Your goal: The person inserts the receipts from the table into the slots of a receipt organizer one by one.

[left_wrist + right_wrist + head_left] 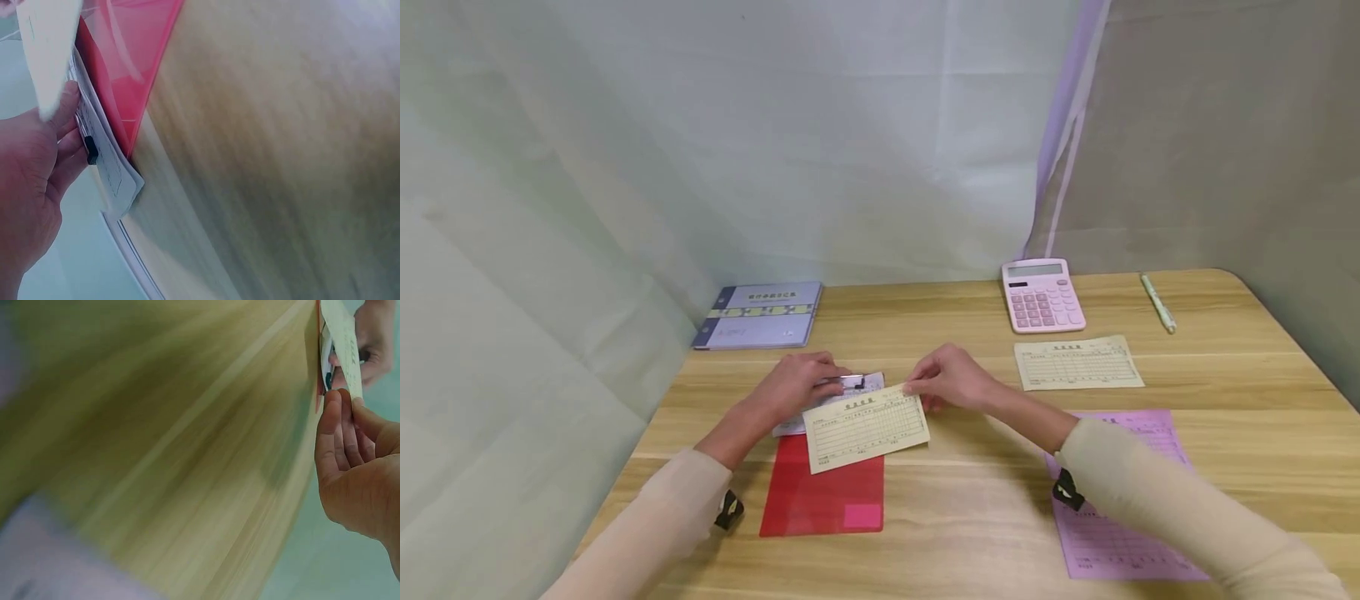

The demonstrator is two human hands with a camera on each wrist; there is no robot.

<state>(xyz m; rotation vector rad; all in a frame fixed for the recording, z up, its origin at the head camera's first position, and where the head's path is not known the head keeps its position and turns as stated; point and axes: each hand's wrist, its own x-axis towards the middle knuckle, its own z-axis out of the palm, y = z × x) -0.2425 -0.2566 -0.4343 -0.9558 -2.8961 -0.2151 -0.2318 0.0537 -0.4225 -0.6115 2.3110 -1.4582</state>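
While right hand (953,379) pinches cream paper slip (868,432) over red plastic clipboard (812,504), left hand (790,385) grips silver metal clip (853,382).
Clipped, apparently: white printed sheets (788,427). Unclipped: held slip, second cream slip (1078,365), purple paper form (1108,546).

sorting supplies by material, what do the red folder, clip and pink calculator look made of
Red folder: probably glossy plastic; light streaks cross it in the left wrist view. Clip: likely polished metal, its bar looking bright silver. Pink calculator: seemingly plastic, its casing smooth, evenly pink.
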